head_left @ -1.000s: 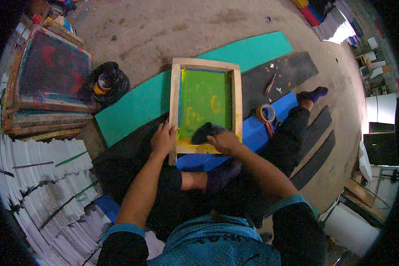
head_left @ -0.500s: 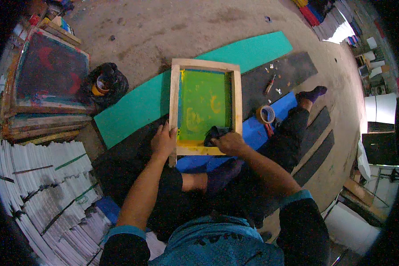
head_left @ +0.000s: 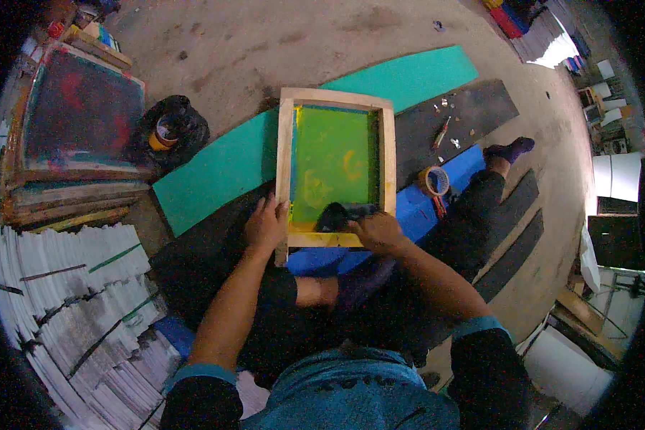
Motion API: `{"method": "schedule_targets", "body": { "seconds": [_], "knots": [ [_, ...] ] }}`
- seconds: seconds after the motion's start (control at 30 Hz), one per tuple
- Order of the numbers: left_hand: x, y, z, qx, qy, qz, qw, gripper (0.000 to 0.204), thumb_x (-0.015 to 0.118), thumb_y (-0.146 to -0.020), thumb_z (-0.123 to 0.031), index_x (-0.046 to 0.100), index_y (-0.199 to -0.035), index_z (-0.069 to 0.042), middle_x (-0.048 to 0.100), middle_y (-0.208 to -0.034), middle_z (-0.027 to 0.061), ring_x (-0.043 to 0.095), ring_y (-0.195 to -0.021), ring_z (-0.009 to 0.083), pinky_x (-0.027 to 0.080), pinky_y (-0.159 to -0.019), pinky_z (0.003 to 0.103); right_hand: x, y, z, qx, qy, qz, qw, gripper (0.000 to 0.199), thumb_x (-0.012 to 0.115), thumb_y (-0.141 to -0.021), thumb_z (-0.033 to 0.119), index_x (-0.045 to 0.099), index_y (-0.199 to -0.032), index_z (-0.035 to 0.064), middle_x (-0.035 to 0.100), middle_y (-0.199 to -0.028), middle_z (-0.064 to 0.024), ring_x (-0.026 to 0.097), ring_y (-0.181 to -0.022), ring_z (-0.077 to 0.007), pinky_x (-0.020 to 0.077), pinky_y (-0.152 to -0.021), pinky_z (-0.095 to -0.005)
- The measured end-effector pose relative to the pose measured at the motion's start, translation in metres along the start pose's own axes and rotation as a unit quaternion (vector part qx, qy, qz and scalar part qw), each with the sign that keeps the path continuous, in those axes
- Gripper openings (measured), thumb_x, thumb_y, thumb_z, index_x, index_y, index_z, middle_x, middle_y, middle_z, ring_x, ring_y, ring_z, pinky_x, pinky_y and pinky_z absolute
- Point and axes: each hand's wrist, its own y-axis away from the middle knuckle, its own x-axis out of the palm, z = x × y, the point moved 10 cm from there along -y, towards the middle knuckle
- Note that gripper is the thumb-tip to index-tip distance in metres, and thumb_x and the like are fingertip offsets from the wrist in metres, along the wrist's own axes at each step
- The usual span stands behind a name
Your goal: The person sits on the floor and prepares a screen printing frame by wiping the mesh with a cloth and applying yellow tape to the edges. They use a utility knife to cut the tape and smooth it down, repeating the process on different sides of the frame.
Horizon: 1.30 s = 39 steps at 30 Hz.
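A silk-screen frame of pale wood (head_left: 388, 154) stands in front of me, with a green mesh (head_left: 333, 161) marked by yellow smears. My left hand (head_left: 266, 223) grips the frame's left rail near its lower corner, fingers over the wood. In my right hand (head_left: 377, 233) is a bunched black cloth (head_left: 335, 216), pressed on the mesh at its lower edge. The cloth's far side and some of my fingers are hidden. Under the frame lie a green strip of sheet (head_left: 218, 172) and a blue strip (head_left: 322, 260).
Right of the frame, a roll of tape (head_left: 433, 182) and a red-handled tool (head_left: 442, 133) lie near white scraps. A black bag with a yellow-rimmed tub (head_left: 163, 136) stands at left, beside stacked screens (head_left: 79, 107) and bundled paper (head_left: 86, 279). My outstretched foot (head_left: 510, 149) is at right.
The black cloth has shifted slightly left along the lower mesh and spread out. My right hand has moved a little with it. My left hand keeps its hold on the frame.
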Motion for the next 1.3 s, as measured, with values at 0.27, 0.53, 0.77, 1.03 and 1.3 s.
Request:
{"method": "schedule_targets", "body": {
  "seconds": [0.27,0.53,0.77,1.03,1.3],
  "knots": [
    [-0.006,0.004,-0.006,-0.009,-0.029,-0.031,0.999,0.056,0.048,-0.099,-0.046,0.051,-0.140,-0.007,0.053,-0.136,0.0260,0.059,-0.115,0.0456,0.052,-0.091,0.051,0.003,-0.042,0.110,-0.052,-0.103,-0.012,0.993,0.057,0.034,-0.104,0.043,0.069,-0.094,-0.0019,0.066,-0.106,-0.0255,0.061,-0.102,-0.0438,0.0479,-0.092,-0.0504],
    [-0.007,0.005,-0.003,0.043,-0.055,-0.109,0.992,0.053,0.051,-0.098,-0.044,0.052,-0.136,-0.006,0.058,-0.121,0.0217,0.063,-0.102,0.0426,0.053,-0.081,0.053,0.020,-0.017,0.039,0.021,-0.096,-0.001,0.995,0.051,0.036,-0.104,0.042,0.069,-0.111,0.0039,0.066,-0.113,-0.0214,0.058,-0.110,-0.0402,0.0454,-0.100,-0.0479],
    [0.000,0.005,0.008,0.033,-0.055,-0.090,0.994,0.055,0.050,-0.098,-0.045,0.053,-0.136,-0.005,0.057,-0.125,0.0248,0.062,-0.106,0.0440,0.053,-0.084,0.052,-0.016,-0.008,0.081,-0.061,-0.112,-0.044,0.991,0.047,0.043,-0.101,0.040,0.069,-0.109,0.0016,0.066,-0.110,-0.0217,0.060,-0.106,-0.0399,0.0469,-0.096,-0.0481],
    [0.003,0.000,0.011,0.013,-0.056,-0.053,0.997,0.057,0.049,-0.099,-0.046,0.051,-0.139,-0.006,0.054,-0.135,0.0287,0.058,-0.116,0.0460,0.050,-0.092,0.053,0.030,-0.029,0.061,-0.027,-0.121,-0.072,0.990,0.046,0.039,-0.102,0.039,0.065,-0.113,0.0027,0.065,-0.107,-0.0208,0.060,-0.106,-0.0387,0.0480,-0.093,-0.0488],
    [-0.005,0.004,0.009,-0.013,-0.046,-0.053,0.997,0.058,0.050,-0.098,-0.048,0.051,-0.139,-0.006,0.054,-0.135,0.0286,0.058,-0.116,0.0459,0.050,-0.092,0.053,0.007,-0.017,0.080,-0.038,-0.013,0.009,0.999,0.041,0.039,-0.103,0.035,0.065,-0.111,0.0038,0.065,-0.109,-0.0196,0.063,-0.100,-0.0380,0.0487,-0.091,-0.0497]
  ]
}}
